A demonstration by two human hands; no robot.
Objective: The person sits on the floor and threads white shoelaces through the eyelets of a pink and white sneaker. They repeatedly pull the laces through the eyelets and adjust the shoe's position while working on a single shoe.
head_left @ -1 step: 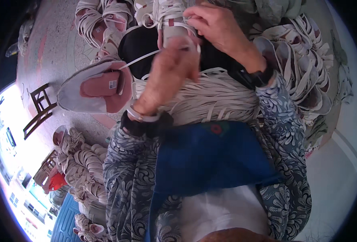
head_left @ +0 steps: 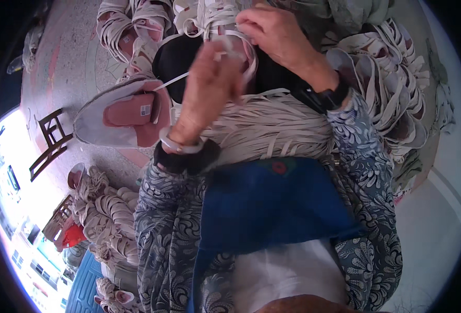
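A white and pink lace-up shoe (head_left: 221,22) lies at the top centre, with white laces across its front. My right hand (head_left: 277,39) is at the shoe's right edge, thumb and fingers pinched on a shoelace there. Over the shoe's near opening, my left hand (head_left: 212,78) is smeared by motion, so its fingers cannot be read; a blurred whitish strip shows by them. A second shoe (head_left: 128,112) rests on its side left of my left hand, pink insole showing. One thin white lace (head_left: 170,82) stretches from it toward my left hand. Below both hands lies a thick bundle of white laces (head_left: 277,122).
Rows of nested shoes (head_left: 384,78) stand at the right, and more shoes (head_left: 131,31) at the upper left. Stacked shoes (head_left: 110,214) fill the lower left beside a blue plastic piece (head_left: 84,287). A wooden chair (head_left: 53,138) stands farther left. Blue cloth (head_left: 272,203) covers my lap.
My left hand has shifted slightly up and to the left over the shoe. My right hand has barely moved, and the shoes stay in place.
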